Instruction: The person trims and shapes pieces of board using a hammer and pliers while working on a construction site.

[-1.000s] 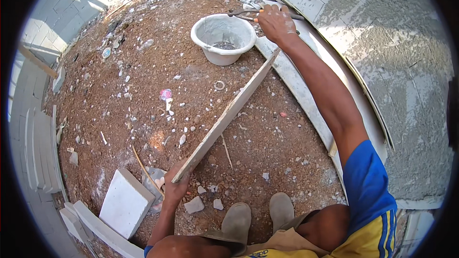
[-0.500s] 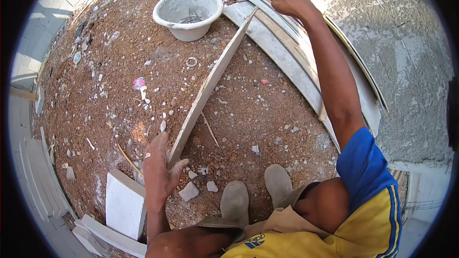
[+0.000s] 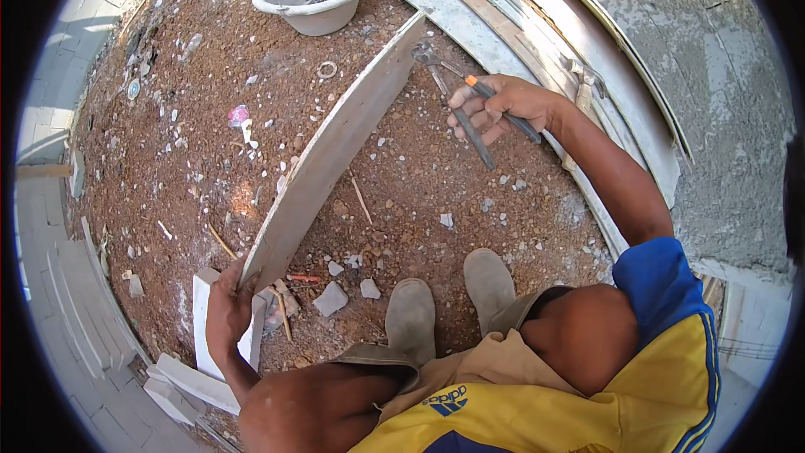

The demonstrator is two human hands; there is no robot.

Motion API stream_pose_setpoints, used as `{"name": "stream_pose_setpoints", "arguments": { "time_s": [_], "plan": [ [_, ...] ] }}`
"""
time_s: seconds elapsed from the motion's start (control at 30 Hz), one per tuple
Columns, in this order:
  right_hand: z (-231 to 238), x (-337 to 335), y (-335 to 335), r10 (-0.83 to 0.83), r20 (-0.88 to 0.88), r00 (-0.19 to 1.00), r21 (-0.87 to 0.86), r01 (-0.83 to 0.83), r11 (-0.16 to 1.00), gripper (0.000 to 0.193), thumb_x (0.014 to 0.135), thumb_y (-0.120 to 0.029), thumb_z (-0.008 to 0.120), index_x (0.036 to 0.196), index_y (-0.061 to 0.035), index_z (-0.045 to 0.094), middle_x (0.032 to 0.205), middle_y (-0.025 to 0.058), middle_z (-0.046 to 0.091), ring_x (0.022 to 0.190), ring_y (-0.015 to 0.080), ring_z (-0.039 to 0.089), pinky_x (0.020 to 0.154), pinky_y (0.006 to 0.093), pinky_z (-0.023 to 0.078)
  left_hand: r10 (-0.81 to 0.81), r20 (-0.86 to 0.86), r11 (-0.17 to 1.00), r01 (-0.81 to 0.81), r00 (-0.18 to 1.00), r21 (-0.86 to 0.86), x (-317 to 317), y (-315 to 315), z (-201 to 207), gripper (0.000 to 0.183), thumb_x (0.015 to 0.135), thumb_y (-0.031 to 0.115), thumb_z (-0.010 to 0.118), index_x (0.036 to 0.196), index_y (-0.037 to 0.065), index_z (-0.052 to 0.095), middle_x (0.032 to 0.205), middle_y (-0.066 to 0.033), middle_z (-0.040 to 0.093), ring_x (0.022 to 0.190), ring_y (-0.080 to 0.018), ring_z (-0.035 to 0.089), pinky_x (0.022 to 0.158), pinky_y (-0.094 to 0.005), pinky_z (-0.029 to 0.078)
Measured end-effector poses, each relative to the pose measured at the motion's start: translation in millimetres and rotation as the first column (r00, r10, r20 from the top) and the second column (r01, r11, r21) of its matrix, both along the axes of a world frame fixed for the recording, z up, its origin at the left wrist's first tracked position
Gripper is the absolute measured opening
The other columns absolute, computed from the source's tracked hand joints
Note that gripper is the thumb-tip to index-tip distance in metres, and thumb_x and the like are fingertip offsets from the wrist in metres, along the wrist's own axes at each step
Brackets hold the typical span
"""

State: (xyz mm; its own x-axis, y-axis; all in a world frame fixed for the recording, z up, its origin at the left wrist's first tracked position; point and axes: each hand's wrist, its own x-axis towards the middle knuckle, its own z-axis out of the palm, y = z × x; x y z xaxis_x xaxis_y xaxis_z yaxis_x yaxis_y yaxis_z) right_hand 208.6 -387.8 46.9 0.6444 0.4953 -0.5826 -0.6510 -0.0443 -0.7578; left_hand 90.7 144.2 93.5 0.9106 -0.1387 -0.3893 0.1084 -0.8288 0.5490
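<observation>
My right hand (image 3: 507, 107) holds a pair of pincers (image 3: 426, 54) with dark grey handles and an orange mark. The two handles are spread apart, and the metal head points at the far end of a board (image 3: 335, 143). That board is long, pale and wooden, standing on its edge and slanting away from me to the right. At its near end my left hand (image 3: 228, 306) grips it, with the thumb hidden behind the wood. Between the pincers' head and the board there seems to be a small gap.
A whitish bucket (image 3: 314, 27) stands at the far side. Boards (image 3: 495, 50) lie stacked on the right, with what looks like a hammer (image 3: 583, 75) on them, beside rough concrete (image 3: 721, 117). White blocks (image 3: 205, 319) lie at left. Stones litter the brown soil around my boots (image 3: 411, 315).
My right hand has come back from the board stack toward me, bringing the pincers. My left hand has closed on the board's near end, and the board has tilted, showing more of its face.
</observation>
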Motion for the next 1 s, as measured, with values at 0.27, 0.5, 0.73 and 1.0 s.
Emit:
{"name": "stream_pose_setpoints", "arguments": {
  "time_s": [0.27,0.5,0.73,1.0],
  "plan": [
    [16.7,-2.6,24.6,0.079,0.033,0.996,-0.023,-0.078,0.997,0.037,0.085,-0.004,0.056,0.122,-0.0037,0.053,0.120,0.0167,0.060,0.106,0.0290,0.068,0.087,0.0500,0.060,0.055,-0.040,0.992,-0.050,0.998,0.116,-2.1,5.0,-2.7,0.035,0.092,0.006,0.060,0.127,-0.001,0.062,0.106,-0.0174,0.072,0.098,-0.0230,0.068,0.090,-0.0363,0.050],
    [24.8,-2.1,31.2,0.013,0.027,1.000,-0.113,-0.010,0.993,0.029,0.086,-0.003,0.052,0.115,-0.0058,0.053,0.108,0.0105,0.061,0.099,0.0223,0.069,0.083,0.0454,0.062,0.070,-0.034,0.995,-0.067,0.997,0.075,-3.0,-5.8,4.3,0.034,0.091,0.005,0.060,0.124,-0.002,0.062,0.105,-0.0182,0.071,0.097,-0.0237,0.067,0.090,-0.0360,0.050],
    [13.9,-1.3,27.4,0.042,0.116,0.992,-0.154,-0.024,0.988,0.031,0.077,0.005,0.050,0.106,-0.0056,0.050,0.106,0.0117,0.061,0.102,0.0231,0.069,0.073,0.0385,0.063,0.034,-0.002,0.995,-0.034,0.999,0.090,-3.8,1.0,-1.5,0.034,0.091,0.004,0.061,0.124,-0.003,0.062,0.105,-0.0186,0.071,0.098,-0.0244,0.067,0.090,-0.0363,0.050],
    [19.8,-3.2,33.9,0.081,0.212,0.974,-0.249,-0.027,0.968,0.024,0.083,0.000,0.052,0.106,-0.0064,0.049,0.110,0.0125,0.061,0.098,0.0200,0.069,0.070,0.0353,0.061,0.055,0.010,0.993,-0.056,0.998,0.103,-5.5,6.4,-7.6,0.034,0.091,0.005,0.063,0.124,-0.002,0.062,0.105,-0.0174,0.072,0.097,-0.0238,0.067,0.090,-0.0359,0.050]
  ]
}}
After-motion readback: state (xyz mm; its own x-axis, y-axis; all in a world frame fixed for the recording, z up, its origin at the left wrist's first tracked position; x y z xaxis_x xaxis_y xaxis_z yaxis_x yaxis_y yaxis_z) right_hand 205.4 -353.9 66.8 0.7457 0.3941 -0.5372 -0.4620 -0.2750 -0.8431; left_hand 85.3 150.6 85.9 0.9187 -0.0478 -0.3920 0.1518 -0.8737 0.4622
